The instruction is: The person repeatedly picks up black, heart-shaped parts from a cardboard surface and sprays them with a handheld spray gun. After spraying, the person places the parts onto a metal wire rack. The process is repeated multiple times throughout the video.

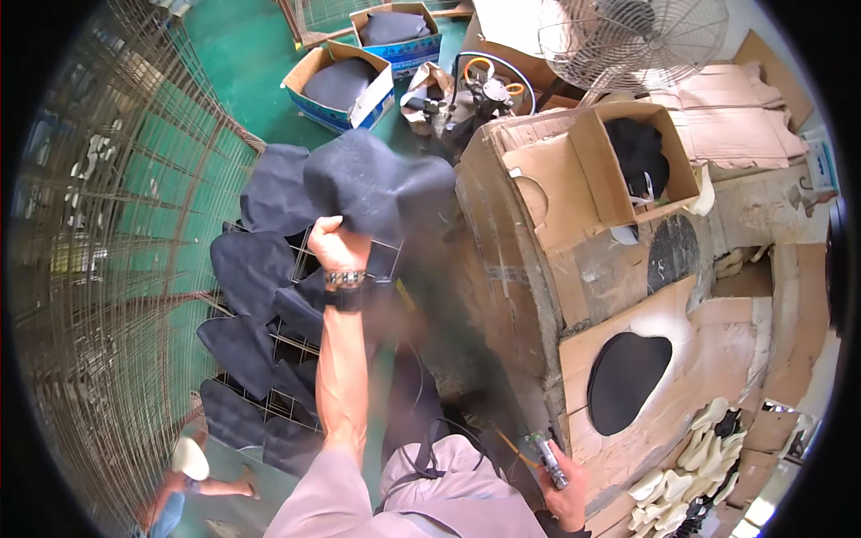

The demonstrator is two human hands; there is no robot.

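Note:
My left hand (334, 244) is reached out ahead, its fingers closed on the edge of a dark, curved fabric-like sheet (363, 184). Beneath and beside that sheet, several similar dark pieces (251, 273) hang or lie overlapping on a wire rack (291, 345). Down at the lower right, my right hand (565, 493) is wrapped round a silvery spray gun (548, 459), partly hidden by the fingers. A flat black rounded piece (628, 381) lies on the cardboard-covered bench, right of the spray gun.
Tall wire racks (117, 233) line the left. Two blue boxes (345, 85) of dark pieces stand far off, near a pot with hoses (489, 90). An open carton (646, 161), a fan (632, 40) and cream-coloured shapes (686, 466) are rightward. Another person (184, 475) is lower left.

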